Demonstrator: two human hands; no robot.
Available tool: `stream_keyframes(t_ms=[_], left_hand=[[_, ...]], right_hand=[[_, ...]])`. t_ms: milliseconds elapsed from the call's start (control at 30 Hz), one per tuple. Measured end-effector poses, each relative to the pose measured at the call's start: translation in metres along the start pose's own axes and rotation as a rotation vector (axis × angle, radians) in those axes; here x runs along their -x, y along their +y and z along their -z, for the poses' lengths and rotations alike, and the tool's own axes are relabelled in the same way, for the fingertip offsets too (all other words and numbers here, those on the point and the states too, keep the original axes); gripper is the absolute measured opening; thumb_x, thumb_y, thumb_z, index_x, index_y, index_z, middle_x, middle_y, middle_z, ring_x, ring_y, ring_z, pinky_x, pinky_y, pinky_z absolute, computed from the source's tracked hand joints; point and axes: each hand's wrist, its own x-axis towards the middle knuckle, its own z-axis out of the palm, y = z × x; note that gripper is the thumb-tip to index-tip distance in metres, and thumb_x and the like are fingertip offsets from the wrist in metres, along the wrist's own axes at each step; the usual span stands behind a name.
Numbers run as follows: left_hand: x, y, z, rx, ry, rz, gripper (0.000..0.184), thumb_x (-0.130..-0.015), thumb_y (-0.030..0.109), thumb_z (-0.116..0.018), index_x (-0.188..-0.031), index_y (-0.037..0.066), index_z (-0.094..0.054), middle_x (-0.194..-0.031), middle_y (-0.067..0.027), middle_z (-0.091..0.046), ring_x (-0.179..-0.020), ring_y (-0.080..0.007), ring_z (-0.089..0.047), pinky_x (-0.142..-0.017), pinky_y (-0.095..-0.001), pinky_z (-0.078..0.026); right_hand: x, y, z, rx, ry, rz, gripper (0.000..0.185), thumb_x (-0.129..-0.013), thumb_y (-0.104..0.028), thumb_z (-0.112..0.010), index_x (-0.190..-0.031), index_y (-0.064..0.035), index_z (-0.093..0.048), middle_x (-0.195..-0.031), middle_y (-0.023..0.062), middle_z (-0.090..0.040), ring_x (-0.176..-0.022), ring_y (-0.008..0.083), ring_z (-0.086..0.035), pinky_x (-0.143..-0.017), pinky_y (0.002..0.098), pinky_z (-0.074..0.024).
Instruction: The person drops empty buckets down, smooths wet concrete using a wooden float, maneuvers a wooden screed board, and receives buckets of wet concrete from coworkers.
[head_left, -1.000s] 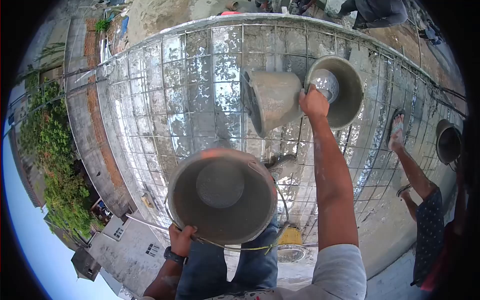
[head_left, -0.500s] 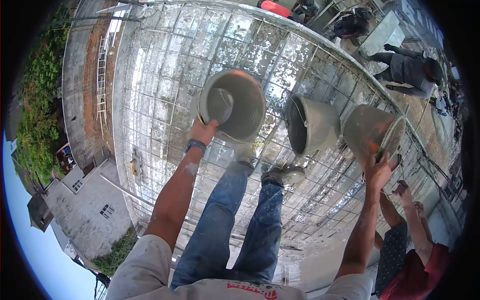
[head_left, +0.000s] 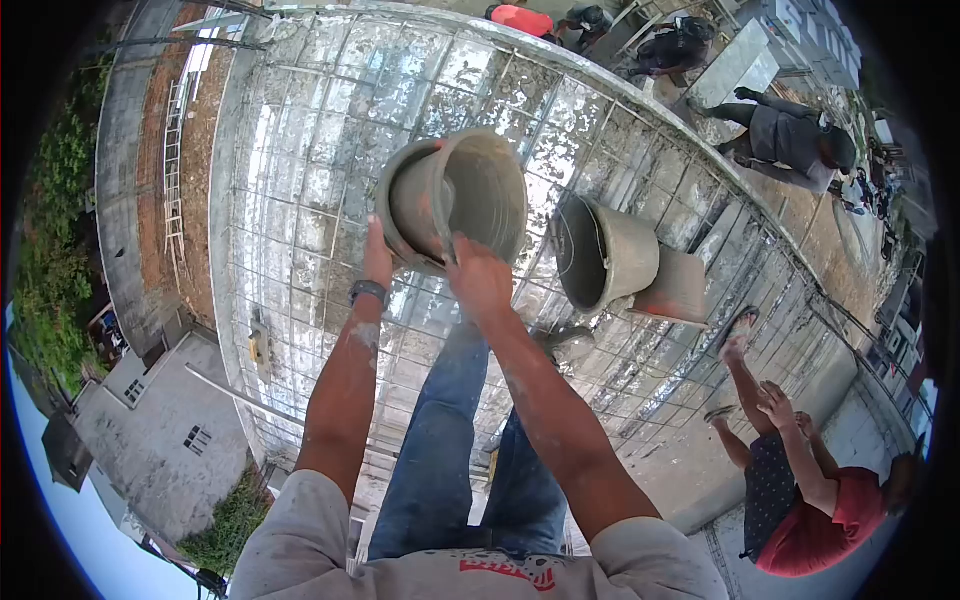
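My left hand (head_left: 378, 258) grips a grey, cement-stained bucket (head_left: 383, 195) at its rim, low on the left side. A second bucket (head_left: 508, 205) sits partly inside it, its mouth tilted toward the right. My right hand (head_left: 482, 280) is closed on the near rim of that inner bucket. Just right of my hands, another grey bucket (head_left: 632, 250) with a wire handle lies tipped, its mouth facing left. Behind it is one more bucket (head_left: 675, 285), partly hidden, with its rim toward me.
Rebar mesh (head_left: 330, 150) covers the slab underfoot. A float with a yellow handle (head_left: 258, 346) lies at left. A person in a red shirt (head_left: 825, 520) is at lower right, hands raised. Other people (head_left: 800, 140) are beyond the slab's edge. A ladder (head_left: 173, 150) stands far left.
My right hand has swung left, bringing its bucket into the one my left hand holds. A bucket now shows behind the tipped one. The red-shirted person's hands have come away from my right hand.
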Motion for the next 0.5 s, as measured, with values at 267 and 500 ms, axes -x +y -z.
stream_keyframes(t_ms=[267, 500], left_hand=[[0.005, -0.014, 0.018, -0.248, 0.132, -0.163, 0.083, -0.083, 0.044, -0.076, -0.140, -0.007, -0.044, -0.131, -0.0178, -0.057, -0.115, -0.0237, -0.057, -0.094, -0.0356, -0.048], [0.010, 0.018, -0.029, -0.350, 0.176, -0.244, 0.074, -0.079, 0.033, -0.081, -0.132, -0.007, -0.050, -0.116, -0.0148, -0.065, -0.103, -0.0208, -0.062, -0.090, -0.0343, -0.050]], right_hand=[[0.016, 0.049, 0.026, 0.050, 0.356, -0.083, 0.055, -0.087, -0.028, -0.069, -0.137, -0.0088, -0.053, -0.140, 0.0199, -0.047, -0.136, 0.0391, -0.038, -0.111, 0.0543, -0.0289], [0.037, 0.263, 0.097, 0.407, 0.101, -0.605, 0.064, -0.085, -0.025, -0.065, -0.142, -0.0037, -0.043, -0.132, 0.0266, -0.055, -0.104, 0.0446, -0.064, -0.090, 0.0520, -0.0509]])
